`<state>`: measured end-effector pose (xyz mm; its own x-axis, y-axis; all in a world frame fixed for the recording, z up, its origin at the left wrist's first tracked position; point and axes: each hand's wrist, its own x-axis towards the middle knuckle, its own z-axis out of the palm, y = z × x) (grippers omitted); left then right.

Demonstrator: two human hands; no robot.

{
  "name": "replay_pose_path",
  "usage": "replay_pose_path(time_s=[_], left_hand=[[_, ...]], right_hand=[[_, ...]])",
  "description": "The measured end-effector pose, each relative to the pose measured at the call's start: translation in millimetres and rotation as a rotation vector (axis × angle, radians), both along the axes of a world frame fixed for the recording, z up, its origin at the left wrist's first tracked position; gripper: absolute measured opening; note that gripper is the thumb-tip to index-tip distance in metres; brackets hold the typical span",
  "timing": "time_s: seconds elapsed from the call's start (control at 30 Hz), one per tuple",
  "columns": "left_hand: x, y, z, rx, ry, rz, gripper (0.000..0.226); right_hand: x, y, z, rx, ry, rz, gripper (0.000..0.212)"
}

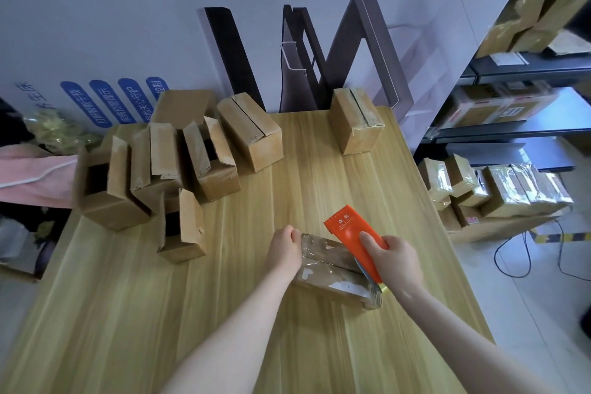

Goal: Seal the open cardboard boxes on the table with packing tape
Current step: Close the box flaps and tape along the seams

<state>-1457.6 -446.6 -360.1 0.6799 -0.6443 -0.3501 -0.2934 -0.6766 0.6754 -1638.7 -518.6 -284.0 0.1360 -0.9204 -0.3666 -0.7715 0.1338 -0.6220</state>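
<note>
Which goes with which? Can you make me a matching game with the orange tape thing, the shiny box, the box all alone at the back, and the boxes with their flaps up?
Things
1. tape dispenser
2. taped box
3. lone box
4. open boxes

Places
A. bunched at the left of the table
B. in the grip of the right hand
C. far right end of the table, flaps down
D. held by the left hand, nearest the person

Pairs: 1-B, 2-D, 3-C, 4-A
</note>
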Motion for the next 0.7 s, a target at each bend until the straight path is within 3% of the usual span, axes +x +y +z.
replay_pose_path(time_s=[0.17,0.33,0.57,0.7], left_hand=[[-6,-2,-6,-0.202,0.424,0.18,0.027],[1,-3,-7,-0.064,0.795,0.209,0.051],[7,-6,-22,-0.084,0.884,0.288,0.056],[10,-7,-18,-0.115,0.791,0.229,0.052]], right_hand=[[-1,-1,-4,0.006,-0.032,-0.01,0.047],[3,-2,-7,-0.001,-0.023,-0.028,0.047],[5,1,-10,-0.047,-0.028,-0.046,0.049],[2,2,-9,-0.053,-0.062,-0.056,0.049]])
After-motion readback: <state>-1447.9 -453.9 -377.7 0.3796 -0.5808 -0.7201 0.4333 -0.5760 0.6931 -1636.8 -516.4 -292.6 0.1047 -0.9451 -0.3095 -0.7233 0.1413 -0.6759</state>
